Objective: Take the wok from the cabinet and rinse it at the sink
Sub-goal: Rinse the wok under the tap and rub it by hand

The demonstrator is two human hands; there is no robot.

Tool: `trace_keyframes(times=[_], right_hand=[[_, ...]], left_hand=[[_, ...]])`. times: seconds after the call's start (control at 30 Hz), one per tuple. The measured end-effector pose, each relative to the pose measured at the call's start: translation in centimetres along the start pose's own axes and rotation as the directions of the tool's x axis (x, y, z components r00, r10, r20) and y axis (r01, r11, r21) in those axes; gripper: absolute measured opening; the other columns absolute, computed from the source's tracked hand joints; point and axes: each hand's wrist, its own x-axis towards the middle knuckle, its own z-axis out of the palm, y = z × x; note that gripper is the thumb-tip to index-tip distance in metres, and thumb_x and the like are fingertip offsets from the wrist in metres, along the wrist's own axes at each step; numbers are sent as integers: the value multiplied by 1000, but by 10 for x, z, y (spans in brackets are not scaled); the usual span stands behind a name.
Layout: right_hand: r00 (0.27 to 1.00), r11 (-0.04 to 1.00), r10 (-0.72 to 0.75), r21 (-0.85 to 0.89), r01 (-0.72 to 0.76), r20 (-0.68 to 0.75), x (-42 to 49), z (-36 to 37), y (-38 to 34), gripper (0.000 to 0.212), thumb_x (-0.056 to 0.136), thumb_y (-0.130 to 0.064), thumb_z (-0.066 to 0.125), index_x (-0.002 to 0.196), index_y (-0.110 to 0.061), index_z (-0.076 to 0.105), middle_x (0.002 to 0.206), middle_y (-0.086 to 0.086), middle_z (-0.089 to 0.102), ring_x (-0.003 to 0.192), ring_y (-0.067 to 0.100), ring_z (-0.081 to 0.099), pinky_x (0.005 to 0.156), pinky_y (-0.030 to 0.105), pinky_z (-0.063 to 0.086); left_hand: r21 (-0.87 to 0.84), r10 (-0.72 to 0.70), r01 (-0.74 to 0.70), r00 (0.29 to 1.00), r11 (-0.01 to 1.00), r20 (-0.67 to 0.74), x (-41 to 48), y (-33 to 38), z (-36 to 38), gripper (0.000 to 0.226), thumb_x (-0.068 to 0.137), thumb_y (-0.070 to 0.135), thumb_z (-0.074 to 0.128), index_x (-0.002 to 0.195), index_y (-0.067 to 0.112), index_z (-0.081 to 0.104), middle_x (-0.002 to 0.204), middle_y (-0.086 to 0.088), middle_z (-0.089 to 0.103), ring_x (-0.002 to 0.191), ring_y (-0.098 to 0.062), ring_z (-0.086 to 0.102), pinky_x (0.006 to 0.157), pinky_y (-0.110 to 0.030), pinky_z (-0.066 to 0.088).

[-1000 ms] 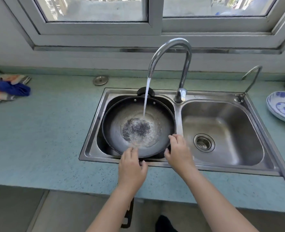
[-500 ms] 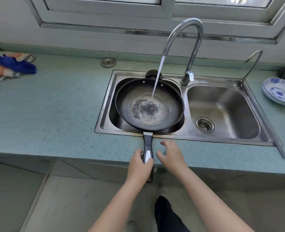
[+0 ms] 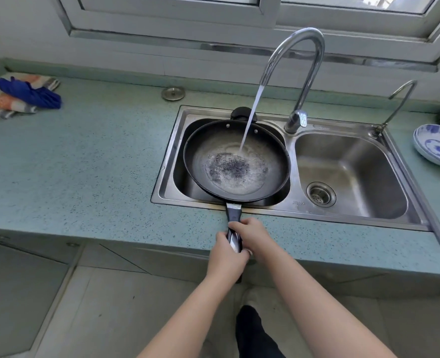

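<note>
A black wok (image 3: 203, 151) sits over the left basin of the steel double sink (image 3: 348, 215), its long handle (image 3: 233, 213) pointing toward me across the counter edge. Water runs from the curved tap (image 3: 299, 81) into the wok, where a shallow pool lies over a worn patch. My left hand (image 3: 226, 257) grips the handle from below and left. My right hand (image 3: 252, 235) grips the same handle just ahead of it, from the right.
The teal counter (image 3: 84, 164) carries a folded cloth with a blue rag (image 3: 25, 93) at far left, a metal sink plug (image 3: 173, 93) behind, and blue-patterned plates (image 3: 438, 146) at right. A small second tap (image 3: 399, 99) stands behind the right basin. Cabinet fronts lie below.
Both hands left the wok's near rim. The left took the handle half a second ago, and the right has now closed on it too. My head has drawn back.
</note>
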Motion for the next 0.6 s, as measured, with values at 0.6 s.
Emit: trace_keyframes(times=[0.6], right_hand=[[989,984,126,116,-134,72,22,36,-9,27,89,-2,52,62,-6,48,62,8,56,56,20,57,61,31,48]], left_hand=[[-180,-31,38,998,983,46,13,-11,-25,18,79,11,57,92,23,51,59,-3,55,28,-10,48,33,-14,32]])
